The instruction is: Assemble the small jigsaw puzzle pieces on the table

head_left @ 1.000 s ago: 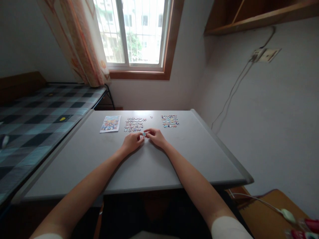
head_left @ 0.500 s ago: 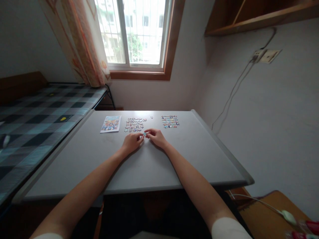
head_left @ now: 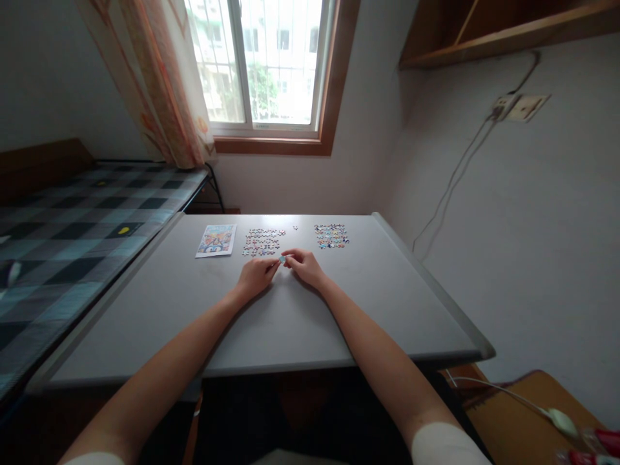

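Observation:
Between my hands, at the middle of the grey table, is a small light-blue puzzle piece. My left hand pinches it from the left, thumb and fingers together. From the other side my right hand grips it with its fingertips. Just beyond my left hand lie rows of loose puzzle pieces. A second group of puzzle pieces is spread farther right. One single puzzle piece lies apart between the groups. The picture sheet with a colourful printed image rests at the left.
A bed with a checked cover stands along the table's left side. Behind the table are a window and a curtain. Cables hang from a wall socket at the right. A brown stool or chair seat is at lower right.
Both hands stay almost in place. The light-blue piece between my fingertips has turned slightly and shows a little more of its face.

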